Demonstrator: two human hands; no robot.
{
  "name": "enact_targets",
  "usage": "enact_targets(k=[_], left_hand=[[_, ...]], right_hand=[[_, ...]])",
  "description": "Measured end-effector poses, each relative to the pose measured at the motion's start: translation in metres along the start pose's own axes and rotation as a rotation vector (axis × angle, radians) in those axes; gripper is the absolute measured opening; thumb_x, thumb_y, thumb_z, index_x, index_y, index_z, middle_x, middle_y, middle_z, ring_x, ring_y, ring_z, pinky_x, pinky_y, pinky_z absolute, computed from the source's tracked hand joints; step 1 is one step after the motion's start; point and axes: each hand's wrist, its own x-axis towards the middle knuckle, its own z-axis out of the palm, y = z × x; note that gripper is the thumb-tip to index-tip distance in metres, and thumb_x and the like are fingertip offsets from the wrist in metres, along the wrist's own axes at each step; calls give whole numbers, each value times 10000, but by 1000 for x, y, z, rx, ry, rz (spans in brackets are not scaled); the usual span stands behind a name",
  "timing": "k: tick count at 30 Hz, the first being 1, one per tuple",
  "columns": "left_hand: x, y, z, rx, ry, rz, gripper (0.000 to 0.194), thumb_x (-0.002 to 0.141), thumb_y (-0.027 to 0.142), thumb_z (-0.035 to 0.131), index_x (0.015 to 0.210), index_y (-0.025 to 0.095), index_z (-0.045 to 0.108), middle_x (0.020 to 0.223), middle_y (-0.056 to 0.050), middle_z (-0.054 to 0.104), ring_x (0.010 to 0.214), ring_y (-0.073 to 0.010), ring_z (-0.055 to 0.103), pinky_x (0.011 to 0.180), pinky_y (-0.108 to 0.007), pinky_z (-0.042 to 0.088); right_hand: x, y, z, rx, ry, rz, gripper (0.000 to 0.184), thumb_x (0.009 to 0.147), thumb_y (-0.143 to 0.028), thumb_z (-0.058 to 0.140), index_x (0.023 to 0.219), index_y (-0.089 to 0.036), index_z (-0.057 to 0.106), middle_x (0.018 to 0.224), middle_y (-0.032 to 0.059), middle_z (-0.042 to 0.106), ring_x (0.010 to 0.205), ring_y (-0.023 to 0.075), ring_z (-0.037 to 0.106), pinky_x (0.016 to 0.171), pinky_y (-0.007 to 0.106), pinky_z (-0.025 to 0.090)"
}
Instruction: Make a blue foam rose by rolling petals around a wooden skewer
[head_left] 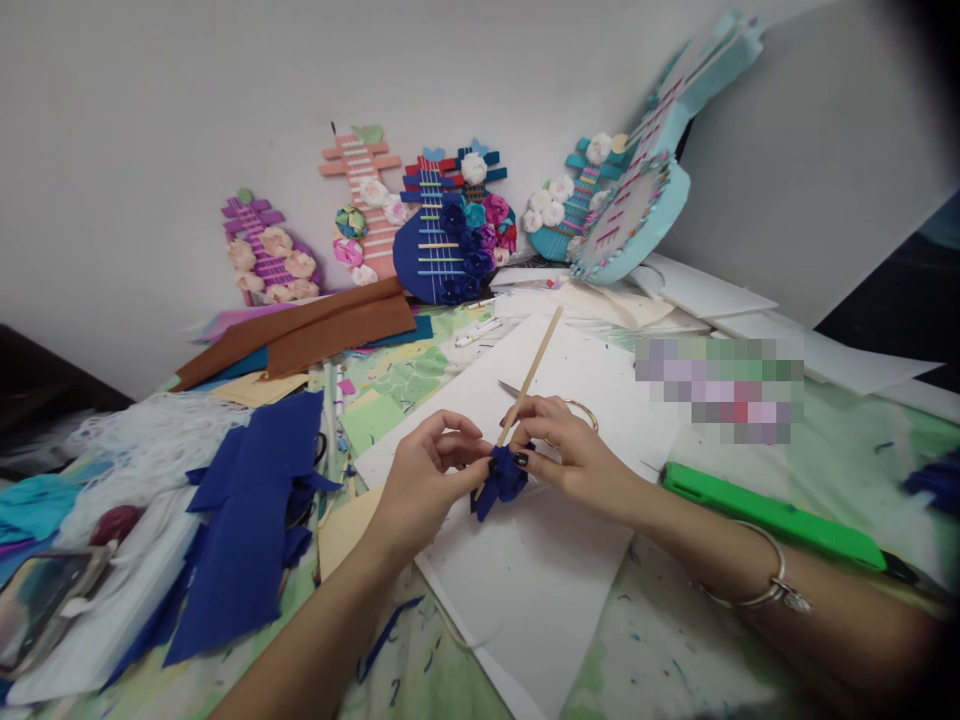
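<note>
Both hands meet over white paper sheets (532,600) in the middle of the table. Between my left hand's (431,470) thumb and fingers is the edge of a dark blue crepe-paper flower (504,485). My right hand (566,450) pinches the same flower from the other side, its thumb and fingertips closed on the petals. A thin wooden stick (541,350) rises at a slant from the flower, passing close to my right fingertips. Scissors (585,407) with gold handles lie on the paper behind my right hand, partly covered by it.
Blue crepe-paper strips (247,520) and white string (142,450) lie at left, near a phone (45,610). A green box cutter (772,515) rests beside my right forearm. Brown crepe paper (337,330) lies behind. Decorated cardboard guitars (420,240) lean on the wall.
</note>
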Motion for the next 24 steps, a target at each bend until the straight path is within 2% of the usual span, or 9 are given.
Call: enact_targets(k=[5, 12, 20, 24], left_hand=[[0, 1, -2, -25, -30, -34, 300, 634, 171, 735, 826, 179, 505, 722, 7, 679, 684, -120, 642, 653, -229, 500], [0, 2, -4, -61, -64, -79, 334, 603, 163, 758, 819, 178, 503, 720, 10, 667, 673, -116, 629, 654, -231, 491], [-1, 3, -4, 7, -70, -48, 300, 602, 107, 736, 798, 165, 517, 718, 16, 641, 651, -89, 589, 613, -196, 464], [-1, 4, -3, -1, -81, -64, 304, 609, 106, 729, 796, 175, 500, 720, 9, 665, 650, -103, 601, 610, -211, 465]], right_hand=[[1, -2, -3, -21, -35, -41, 114, 838, -128, 538, 758, -197, 578, 1038, 39, 585, 975, 184, 517, 874, 376, 411], [1, -5, -3, 20, -39, -13, 102, 842, -145, 542, 756, -196, 564, 1034, 38, 583, 967, 183, 506, 883, 378, 407], [0, -4, -3, 60, -46, -3, 83, 834, -150, 554, 763, -191, 570, 1014, 47, 581, 969, 193, 496, 894, 391, 392], [1, -5, -3, 81, 3, -15, 38, 847, -215, 556, 856, -196, 587, 995, 47, 600, 959, 188, 524, 872, 371, 409]])
